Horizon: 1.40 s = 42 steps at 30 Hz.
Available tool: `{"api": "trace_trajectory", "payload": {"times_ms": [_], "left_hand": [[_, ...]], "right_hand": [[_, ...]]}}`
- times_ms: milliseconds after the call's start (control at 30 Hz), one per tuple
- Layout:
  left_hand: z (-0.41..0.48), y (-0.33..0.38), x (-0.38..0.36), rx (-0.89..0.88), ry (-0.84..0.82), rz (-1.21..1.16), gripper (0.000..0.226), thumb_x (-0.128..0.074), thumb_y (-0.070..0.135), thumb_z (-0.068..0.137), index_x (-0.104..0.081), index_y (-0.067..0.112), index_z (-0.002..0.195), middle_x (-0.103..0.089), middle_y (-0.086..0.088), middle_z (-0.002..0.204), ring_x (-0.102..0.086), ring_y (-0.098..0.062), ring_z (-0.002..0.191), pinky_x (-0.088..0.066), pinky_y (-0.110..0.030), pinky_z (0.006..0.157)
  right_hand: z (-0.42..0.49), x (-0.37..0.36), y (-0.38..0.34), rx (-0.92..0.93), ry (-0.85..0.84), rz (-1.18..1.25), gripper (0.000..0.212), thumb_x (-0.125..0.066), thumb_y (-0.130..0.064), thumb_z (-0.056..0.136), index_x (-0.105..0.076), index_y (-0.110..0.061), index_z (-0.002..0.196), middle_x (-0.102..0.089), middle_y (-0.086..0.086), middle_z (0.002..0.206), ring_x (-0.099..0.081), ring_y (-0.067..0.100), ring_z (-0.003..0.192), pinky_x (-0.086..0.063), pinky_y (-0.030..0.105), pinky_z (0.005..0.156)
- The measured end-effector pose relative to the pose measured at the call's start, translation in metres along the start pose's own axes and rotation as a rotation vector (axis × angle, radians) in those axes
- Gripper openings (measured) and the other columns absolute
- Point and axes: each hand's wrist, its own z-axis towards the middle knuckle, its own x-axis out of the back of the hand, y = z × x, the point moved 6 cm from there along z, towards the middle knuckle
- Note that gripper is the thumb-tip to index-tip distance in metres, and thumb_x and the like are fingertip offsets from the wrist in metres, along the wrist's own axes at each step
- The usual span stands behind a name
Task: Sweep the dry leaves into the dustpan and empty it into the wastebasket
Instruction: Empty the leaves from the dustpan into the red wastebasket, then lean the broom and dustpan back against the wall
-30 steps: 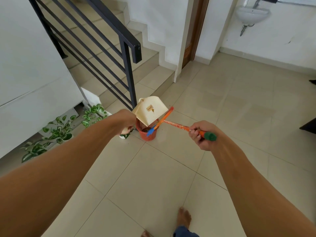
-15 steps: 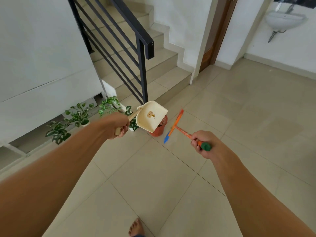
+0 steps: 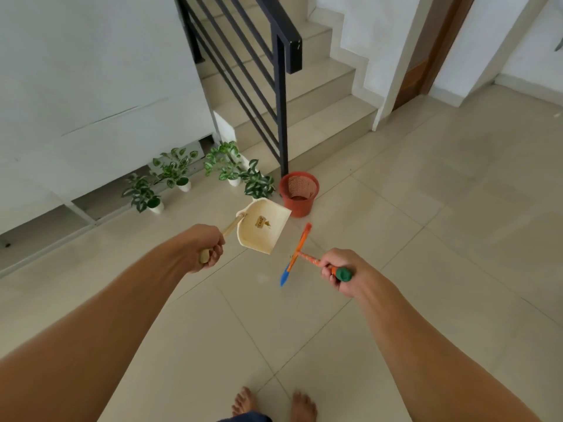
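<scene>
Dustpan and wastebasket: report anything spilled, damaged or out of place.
Nothing much stands out. The wastebasket stands upright by the railing post, and no leaves show on the tiles around it. The dustpan, gripped by the left hand, has one small dark speck beside its label, perhaps a stuck leaf bit.

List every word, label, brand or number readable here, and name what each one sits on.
"casa": probably, since it is small, tilted and blurred. It is on a brown sticker on the inner face of the dustpan, which the left hand holds.
Dark mark beside that sticker: too small to read.
Broom in the right hand: patterned handle wrap, no legible text.
Wastebasket: no text visible.
</scene>
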Motion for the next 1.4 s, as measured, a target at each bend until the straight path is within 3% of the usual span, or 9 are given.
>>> {"api": "trace_trajectory", "payload": {"times_ms": [267,467,600,900,1267,1400], "left_hand": [[0.030,-0.077,0.049,0.145,0.074,-0.132,0.015,-0.040,0.000,0.097,-0.048,0.003,0.085,-0.044,-0.005,0.062,-0.037,-0.006,0.029,-0.032,-0.009,0.030],[0.043,-0.143,0.116,0.245,0.123,-0.373,0.012,-0.040,0.000,0.097,-0.048,0.003,0.088,-0.043,-0.004,0.063,-0.037,-0.006,0.029,-0.033,-0.010,0.029],[0.044,-0.180,0.178,0.267,0.164,-0.559,0.013,-0.040,-0.002,0.096,-0.049,0.004,0.088,-0.043,-0.005,0.063,-0.038,-0.005,0.029,-0.034,-0.010,0.028],[0.069,-0.240,0.341,0.266,0.273,-0.760,0.018,-0.037,-0.002,0.096,-0.051,0.005,0.086,-0.045,-0.004,0.064,-0.039,-0.005,0.032,-0.036,-0.011,0.029],[0.093,-0.278,0.546,0.254,0.340,-0.924,0.018,-0.036,-0.001,0.096,-0.050,0.003,0.084,-0.044,-0.003,0.060,-0.038,-0.005,0.038,-0.038,-0.011,0.031],[0.109,-0.287,0.611,0.264,0.382,-0.987,0.019,-0.037,0.000,0.096,-0.049,0.003,0.082,-0.045,-0.004,0.060,-0.038,-0.006,0.041,-0.037,-0.011,0.031]], "right_hand": [[0.006,-0.072,0.026,-0.060,-0.102,-0.166,0.013,-0.046,0.004,0.087,-0.055,-0.005,0.083,-0.043,0.004,0.055,-0.042,0.006,0.029,-0.028,0.013,0.030],[0.003,-0.166,0.024,-0.066,-0.193,-0.410,0.021,-0.045,0.004,0.087,-0.058,-0.010,0.078,-0.049,-0.004,0.043,-0.042,0.007,0.040,-0.029,0.014,0.032],[0.003,-0.255,0.023,-0.061,-0.259,-0.587,0.015,-0.046,0.003,0.087,-0.058,-0.006,0.085,-0.050,0.003,0.067,-0.047,0.008,0.047,-0.032,0.014,0.034],[-0.003,-0.484,0.040,-0.029,-0.336,-0.812,0.019,-0.042,0.003,0.084,-0.052,-0.008,0.073,-0.044,0.004,0.060,-0.042,0.010,0.046,-0.030,0.013,0.034],[-0.025,-0.736,0.052,0.014,-0.442,-0.878,0.016,-0.038,0.002,0.083,-0.049,-0.009,0.078,-0.043,0.003,0.051,-0.043,0.010,0.041,-0.031,0.012,0.034],[-0.027,-0.819,0.047,0.033,-0.484,-0.943,0.014,-0.039,0.001,0.085,-0.048,-0.007,0.080,-0.045,0.005,0.056,-0.044,0.011,0.046,-0.033,0.014,0.032]]}}
